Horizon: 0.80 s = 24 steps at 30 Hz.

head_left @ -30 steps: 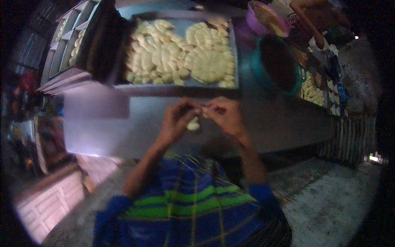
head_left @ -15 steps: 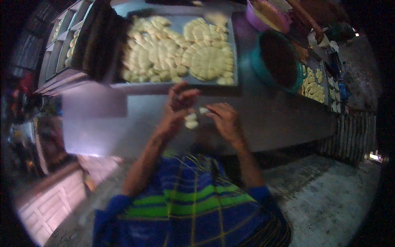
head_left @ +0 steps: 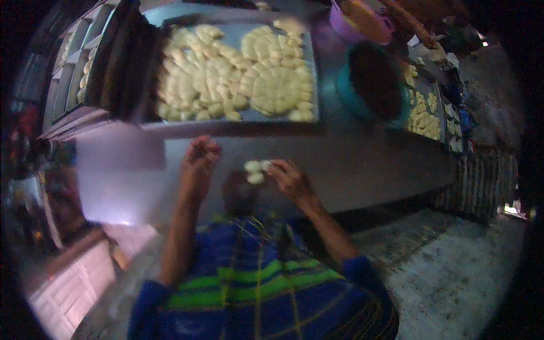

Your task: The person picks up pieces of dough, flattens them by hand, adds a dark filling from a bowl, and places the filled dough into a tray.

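Note:
Three small pale dough balls lie together on the metal tabletop in front of me, one of them a round dough ball (head_left: pixel 255 178) nearest my body. My right hand (head_left: pixel 290 180) has its fingertips closed on the rightmost dough piece (head_left: pixel 266 165). Left of the group and apart from it, my left hand (head_left: pixel 200 156) is raised over the table with its fingers curled in. Whatever it may hold is hidden. Beyond both hands, a large tray (head_left: pixel 226 129) carries shaped dough, including a big segmented round (head_left: pixel 275 88) and several small balls along its near edge.
A teal tub (head_left: pixel 344 93) with a dark inside stands right of the tray, and a purple basin (head_left: pixel 347 25) sits behind it. Farther right is another tray of dough pieces (head_left: pixel 424 116). A rack with compartments (head_left: pixel 71 73) rises at the left. The metal table (head_left: pixel 362 181) ends near my apron.
My left hand has moved left, away from the dough balls, and its fingers have curled. My right hand has brought its dough piece up against the other two. The view has shifted slightly.

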Each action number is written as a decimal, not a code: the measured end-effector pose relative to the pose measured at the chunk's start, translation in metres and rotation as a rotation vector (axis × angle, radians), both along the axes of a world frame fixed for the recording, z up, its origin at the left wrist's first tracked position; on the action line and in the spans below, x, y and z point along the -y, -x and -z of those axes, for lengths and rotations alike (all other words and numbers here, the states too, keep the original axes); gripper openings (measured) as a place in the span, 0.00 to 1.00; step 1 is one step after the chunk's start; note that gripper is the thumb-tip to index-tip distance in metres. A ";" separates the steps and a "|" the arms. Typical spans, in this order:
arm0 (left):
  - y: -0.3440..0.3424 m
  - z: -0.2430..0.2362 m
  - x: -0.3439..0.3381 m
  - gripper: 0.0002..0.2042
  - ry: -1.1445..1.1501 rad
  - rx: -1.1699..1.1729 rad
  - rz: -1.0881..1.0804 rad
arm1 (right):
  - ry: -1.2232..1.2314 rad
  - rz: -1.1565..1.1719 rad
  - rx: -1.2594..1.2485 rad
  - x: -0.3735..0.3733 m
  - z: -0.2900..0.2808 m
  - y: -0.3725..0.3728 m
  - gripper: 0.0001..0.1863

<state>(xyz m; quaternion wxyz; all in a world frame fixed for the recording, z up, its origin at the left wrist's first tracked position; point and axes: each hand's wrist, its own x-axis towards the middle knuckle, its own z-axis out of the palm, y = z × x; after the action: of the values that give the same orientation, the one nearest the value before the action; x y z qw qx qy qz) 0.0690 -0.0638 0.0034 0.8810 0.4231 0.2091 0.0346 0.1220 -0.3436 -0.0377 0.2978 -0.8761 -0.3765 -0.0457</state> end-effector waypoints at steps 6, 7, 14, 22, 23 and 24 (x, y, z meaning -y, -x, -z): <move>0.001 0.007 0.007 0.20 0.024 -0.029 0.038 | 0.082 0.262 0.193 0.020 -0.029 -0.091 0.13; 0.000 0.006 0.008 0.20 0.015 -0.041 0.045 | 0.053 0.248 0.209 0.021 -0.031 -0.111 0.10; -0.016 -0.010 0.015 0.18 -0.027 0.036 0.068 | 0.464 0.363 0.065 -0.016 -0.014 -0.160 0.03; -0.008 -0.014 0.003 0.17 -0.024 -0.026 0.024 | 0.215 0.345 -0.125 -0.026 -0.054 -0.172 0.06; -0.008 -0.014 0.003 0.17 -0.018 -0.036 0.016 | 0.044 0.337 -0.185 -0.020 -0.067 -0.168 0.06; -0.010 -0.015 0.004 0.17 -0.036 -0.048 0.017 | -0.164 0.301 -0.263 -0.018 -0.078 -0.163 0.08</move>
<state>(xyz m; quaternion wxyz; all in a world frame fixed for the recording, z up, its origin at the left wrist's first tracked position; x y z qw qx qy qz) 0.0786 -0.0673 0.0189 0.8683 0.4412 0.2259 0.0207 0.2851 -0.3253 0.0401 0.4044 -0.8937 -0.1943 -0.0052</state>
